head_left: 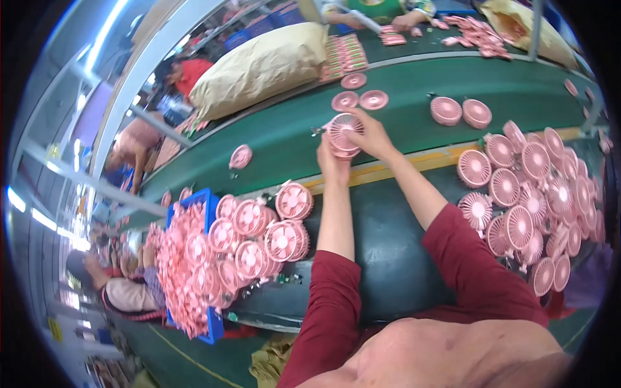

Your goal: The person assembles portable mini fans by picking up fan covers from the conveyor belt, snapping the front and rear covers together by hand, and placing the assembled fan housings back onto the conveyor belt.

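Observation:
Over the near edge of the green belt, both my hands are closed on a round pink fan housing [345, 132] with a slotted grille. My left hand [332, 161] grips it from below and the left. My right hand [373, 137] holds its right side, fingers over the rim. A small dark green part sticks out at its left; I cannot make out how it is attached. Just beyond lie three loose round pink covers [373, 99]. Two more pink fan housings [446, 111] rest on the belt to the right.
A heap of pink fan housings [519, 226] covers the bench at right. More stacked fan housings [251, 216] stand at left beside a blue crate [212, 328] of small pink parts. Beyond the belt [407, 84] lie a large paper sack [259, 71] and co-workers' hands [406, 21].

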The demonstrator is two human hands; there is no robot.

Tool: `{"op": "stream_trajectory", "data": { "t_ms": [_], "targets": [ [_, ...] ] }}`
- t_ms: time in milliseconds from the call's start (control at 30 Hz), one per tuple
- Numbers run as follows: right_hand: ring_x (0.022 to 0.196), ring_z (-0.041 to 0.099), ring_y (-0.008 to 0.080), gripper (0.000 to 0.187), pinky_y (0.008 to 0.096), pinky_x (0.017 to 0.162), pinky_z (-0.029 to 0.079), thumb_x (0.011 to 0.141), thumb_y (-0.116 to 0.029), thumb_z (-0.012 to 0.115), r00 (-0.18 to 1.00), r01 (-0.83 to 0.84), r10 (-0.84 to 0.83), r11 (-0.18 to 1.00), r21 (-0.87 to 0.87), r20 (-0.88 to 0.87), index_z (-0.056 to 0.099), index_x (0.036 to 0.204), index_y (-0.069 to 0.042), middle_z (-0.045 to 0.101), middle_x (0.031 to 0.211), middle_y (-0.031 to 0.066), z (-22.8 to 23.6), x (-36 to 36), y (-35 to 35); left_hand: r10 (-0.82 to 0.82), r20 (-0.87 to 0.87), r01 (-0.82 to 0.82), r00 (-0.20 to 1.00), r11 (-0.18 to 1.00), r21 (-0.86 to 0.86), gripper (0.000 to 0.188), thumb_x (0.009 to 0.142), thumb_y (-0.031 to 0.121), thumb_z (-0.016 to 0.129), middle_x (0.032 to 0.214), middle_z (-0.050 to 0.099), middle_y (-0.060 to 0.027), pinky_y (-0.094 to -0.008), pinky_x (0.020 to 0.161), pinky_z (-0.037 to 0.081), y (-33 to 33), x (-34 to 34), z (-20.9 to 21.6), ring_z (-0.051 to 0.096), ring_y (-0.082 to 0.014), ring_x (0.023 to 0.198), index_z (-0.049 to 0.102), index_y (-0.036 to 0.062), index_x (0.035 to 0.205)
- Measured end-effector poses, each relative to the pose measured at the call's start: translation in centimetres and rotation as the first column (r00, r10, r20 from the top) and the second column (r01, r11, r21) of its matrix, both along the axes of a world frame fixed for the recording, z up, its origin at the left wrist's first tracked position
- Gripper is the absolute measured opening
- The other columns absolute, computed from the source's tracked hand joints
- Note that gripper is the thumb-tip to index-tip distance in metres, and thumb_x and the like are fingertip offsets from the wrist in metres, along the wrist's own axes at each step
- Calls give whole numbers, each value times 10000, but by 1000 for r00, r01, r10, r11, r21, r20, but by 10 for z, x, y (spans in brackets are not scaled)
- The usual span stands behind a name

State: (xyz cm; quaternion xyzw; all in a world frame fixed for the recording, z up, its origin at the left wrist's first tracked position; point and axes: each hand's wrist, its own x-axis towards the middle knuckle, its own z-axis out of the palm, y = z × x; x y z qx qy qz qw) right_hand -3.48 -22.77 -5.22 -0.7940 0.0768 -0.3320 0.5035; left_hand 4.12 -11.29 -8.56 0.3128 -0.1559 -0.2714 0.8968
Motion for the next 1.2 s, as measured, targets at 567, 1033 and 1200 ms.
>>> {"op": "stream_trajectory", "data": {
  "t_ms": [567, 1033, 1200],
  "targets": [
    [1261, 463, 371, 603, 393, 1050, 379, 928, -440, 510, 952, -286, 307, 907, -309, 19, 403, 1396, -76, 460, 1367, 194, -8, -8, 49, 336, -125, -340, 934, 940, -18, 389, 1038, 388, 388, 1208, 527, -65, -346, 936, 468, 32, -35, 16, 553, -191, 1103, 414, 87, 1283],
    [1100, 565, 145, 584, 271, 919, 474, 1018, -537, 313, 854, -350, 520, 541, 765, 24, 475, 1338, -76, 565, 1242, 70, -10, -5, 76, 491, 849, -932, 193, 362, 2, 335, 950, 141, 497, 1224, 487, -187, -407, 964, 376, 32, -55, 26, 453, -330, 1108, 452, -17, 1242],
    [1119, 562, 153, 509, 289, 943, 477, 1028, -470, 367, 889, -330, 444, 450, 830, 113, 493, 1317, -71, 570, 1248, 64, -19, -3, 72, 486, 867, -930, 113, 359, -81, 369, 894, 128, 537, 1183, 499, -203, -464, 981, 344, 31, -55, 25, 441, -382, 1105, 463, -1, 1232]
  ]
}}
